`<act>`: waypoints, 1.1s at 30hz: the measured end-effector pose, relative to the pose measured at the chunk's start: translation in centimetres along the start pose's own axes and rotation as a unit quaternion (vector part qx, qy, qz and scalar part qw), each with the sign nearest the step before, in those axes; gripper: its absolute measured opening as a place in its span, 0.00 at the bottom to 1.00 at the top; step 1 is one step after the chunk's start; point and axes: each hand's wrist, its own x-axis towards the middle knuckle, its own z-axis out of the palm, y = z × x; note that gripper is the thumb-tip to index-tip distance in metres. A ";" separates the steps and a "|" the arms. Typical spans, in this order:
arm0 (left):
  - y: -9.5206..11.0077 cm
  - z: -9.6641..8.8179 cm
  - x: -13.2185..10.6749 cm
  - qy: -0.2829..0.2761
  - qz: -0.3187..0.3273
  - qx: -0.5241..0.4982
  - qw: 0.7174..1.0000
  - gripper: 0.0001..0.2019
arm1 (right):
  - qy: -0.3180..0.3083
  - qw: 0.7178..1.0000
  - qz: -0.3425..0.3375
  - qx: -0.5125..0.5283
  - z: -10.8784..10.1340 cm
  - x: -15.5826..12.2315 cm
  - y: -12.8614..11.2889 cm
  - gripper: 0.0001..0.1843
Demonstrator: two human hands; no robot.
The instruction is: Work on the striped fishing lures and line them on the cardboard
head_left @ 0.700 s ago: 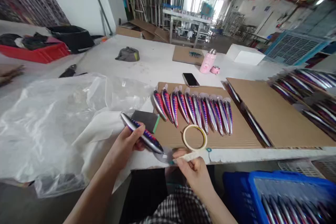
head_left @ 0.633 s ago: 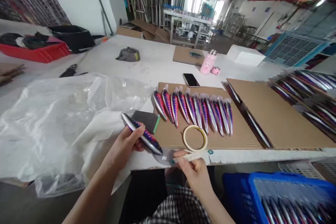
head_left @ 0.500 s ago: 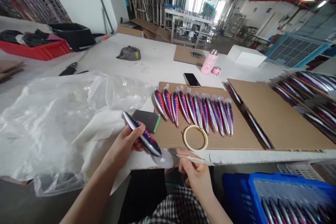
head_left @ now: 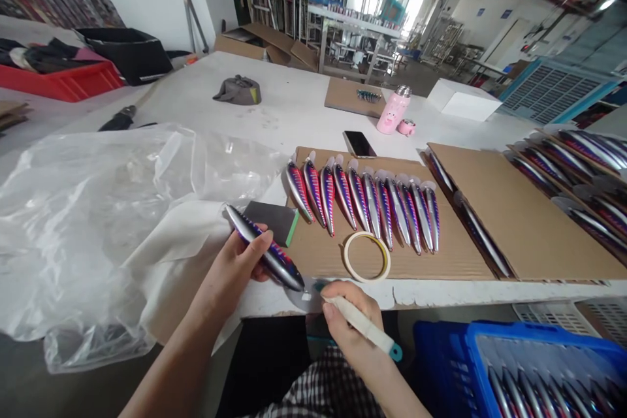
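My left hand (head_left: 238,268) is closed round a purple and silver fishing lure (head_left: 264,248), holding it slantwise over the table's front edge with its clear lip (head_left: 301,294) pointing toward me. My right hand (head_left: 345,326) grips a slim tool with a cream handle and teal end (head_left: 365,328), its tip at the lure's lip. A roll of masking tape (head_left: 366,257) lies just beyond, on a cardboard sheet (head_left: 455,261) bearing a row of several similar lures (head_left: 365,204).
A dark sanding block with a green edge (head_left: 274,221) sits by the lure. A crumpled clear plastic bag (head_left: 98,209) covers the left. A phone (head_left: 359,144), pink bottle (head_left: 393,110), more cardboard with lures (head_left: 568,163) and a blue crate (head_left: 514,366) lie right.
My right hand turned and drew the cream-handled tool down toward me; its teal end now points lower right. The left hand and lure stayed almost still. The view shifted slightly.
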 end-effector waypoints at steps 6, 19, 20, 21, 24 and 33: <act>0.2 0.0 0.0 0.011 -0.005 0.021 1.000 0.23 | -0.010 1.000 -0.011 0.003 -0.3 0.4 0.2 0.05; 0.4 0.1 0.0 0.033 -0.024 0.051 0.998 0.25 | 0.010 1.000 0.019 0.007 0.1 0.6 -0.3 0.06; 0.5 0.1 0.0 0.035 -0.027 0.052 0.998 0.25 | 0.008 1.000 0.018 0.009 0.1 0.7 -0.3 0.06; 0.5 0.1 0.0 0.034 -0.028 0.053 0.998 0.25 | 0.006 1.000 0.019 0.010 0.1 0.7 -0.2 0.06; 0.4 0.0 0.0 0.032 -0.027 0.050 0.998 0.24 | -0.003 1.000 0.021 0.017 0.1 0.8 -0.2 0.06; 0.6 0.0 0.2 0.049 -0.036 0.067 0.996 0.27 | -0.029 0.997 0.069 0.025 -0.2 1.0 -0.3 0.06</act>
